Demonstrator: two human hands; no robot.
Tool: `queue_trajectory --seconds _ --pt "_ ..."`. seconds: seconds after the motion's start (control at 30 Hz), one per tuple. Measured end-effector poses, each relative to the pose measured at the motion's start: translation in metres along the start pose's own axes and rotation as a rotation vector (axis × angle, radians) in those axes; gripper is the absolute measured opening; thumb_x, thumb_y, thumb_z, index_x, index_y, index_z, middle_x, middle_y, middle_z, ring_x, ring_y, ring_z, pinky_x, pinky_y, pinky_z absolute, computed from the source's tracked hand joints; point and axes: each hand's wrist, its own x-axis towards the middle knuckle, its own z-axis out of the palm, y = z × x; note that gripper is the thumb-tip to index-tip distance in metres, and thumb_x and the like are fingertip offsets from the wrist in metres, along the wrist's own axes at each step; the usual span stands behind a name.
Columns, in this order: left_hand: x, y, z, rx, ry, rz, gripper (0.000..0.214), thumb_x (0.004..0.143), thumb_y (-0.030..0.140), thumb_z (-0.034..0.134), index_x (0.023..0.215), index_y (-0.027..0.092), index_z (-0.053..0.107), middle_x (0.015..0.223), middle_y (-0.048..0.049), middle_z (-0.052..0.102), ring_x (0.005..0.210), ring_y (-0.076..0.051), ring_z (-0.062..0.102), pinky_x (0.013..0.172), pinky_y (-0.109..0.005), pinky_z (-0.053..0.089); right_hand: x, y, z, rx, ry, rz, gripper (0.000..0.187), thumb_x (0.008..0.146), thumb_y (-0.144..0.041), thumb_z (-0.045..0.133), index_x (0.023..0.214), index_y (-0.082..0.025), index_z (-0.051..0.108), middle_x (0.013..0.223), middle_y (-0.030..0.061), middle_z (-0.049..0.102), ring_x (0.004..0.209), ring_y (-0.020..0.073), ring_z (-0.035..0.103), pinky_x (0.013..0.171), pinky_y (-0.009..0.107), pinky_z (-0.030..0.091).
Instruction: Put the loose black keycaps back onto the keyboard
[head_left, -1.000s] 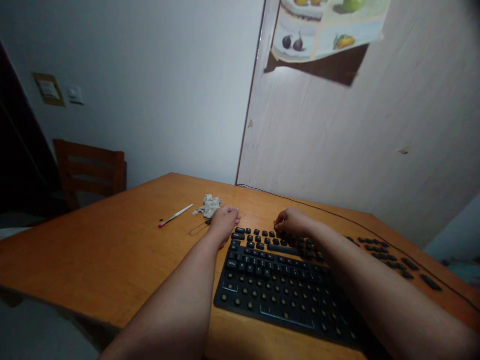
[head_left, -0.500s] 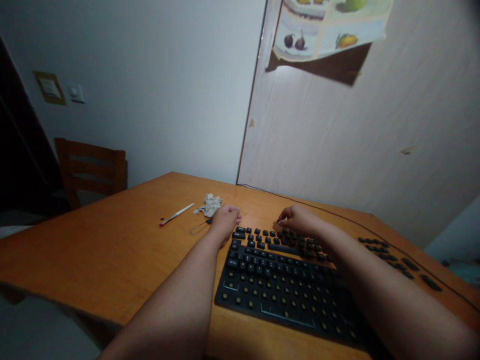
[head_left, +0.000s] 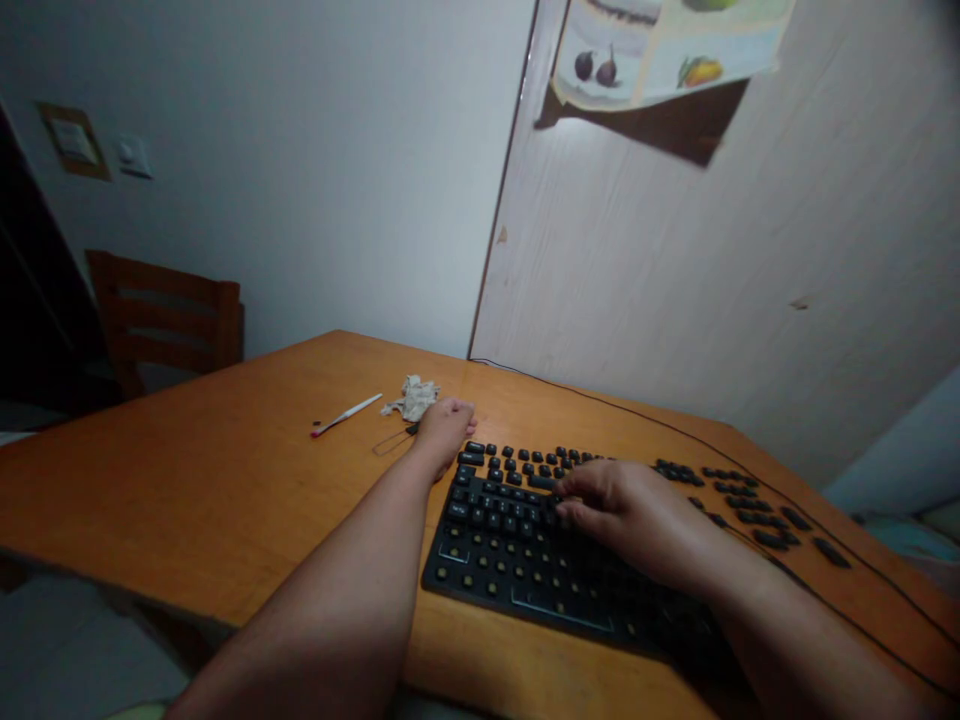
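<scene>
Over the keyboard (head_left: 525, 562), my right hand (head_left: 637, 515): thumb and finger narrowly apart at the upper key rows; cannot tell whether a keycap is between. Just past the keyboard: loose keycaps (head_left: 542, 482). Off its far-left corner: my left hand (head_left: 444, 430), loosely curled, contents hidden; then wire tool (head_left: 412, 428), crumpled cloth (head_left: 418, 400), white stick (head_left: 360, 408).

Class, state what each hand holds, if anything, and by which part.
Right hand: cannot be told; anything between its fingertips blends into the black keyboard. Left hand: nothing visible in its grasp.
</scene>
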Motion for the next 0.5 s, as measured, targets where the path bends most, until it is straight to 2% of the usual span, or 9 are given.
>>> queue_trajectory --seconds 0.23,0.5 --pt "0.001 -0.001 0.001 -0.014 -0.006 -0.002 0.016 0.080 0.030 0.062 0.075 0.015 0.057 0.067 -0.0042 0.063 0.059 -0.012 0.058 0.060 -0.022 0.045 -0.013 -0.012 0.018 -0.073 -0.003 -0.023 0.016 0.086 -0.031 0.060 0.096 -0.029 0.072 0.091 -0.0008 0.072 0.084 0.0182 0.065 0.074 0.027 0.043" --pt "0.001 -0.001 0.001 -0.027 0.009 -0.011 0.017 0.078 0.030 0.065 0.074 0.016 0.058 0.068 -0.0045 0.063 0.060 -0.012 0.058 0.061 -0.023 0.046 -0.013 -0.014 0.022 -0.107 -0.037 -0.027 0.015 0.088 -0.029 0.057 0.091 -0.027 0.072 0.086 0.0009 0.071 0.080 0.0186 0.063 0.072 0.028 0.043"
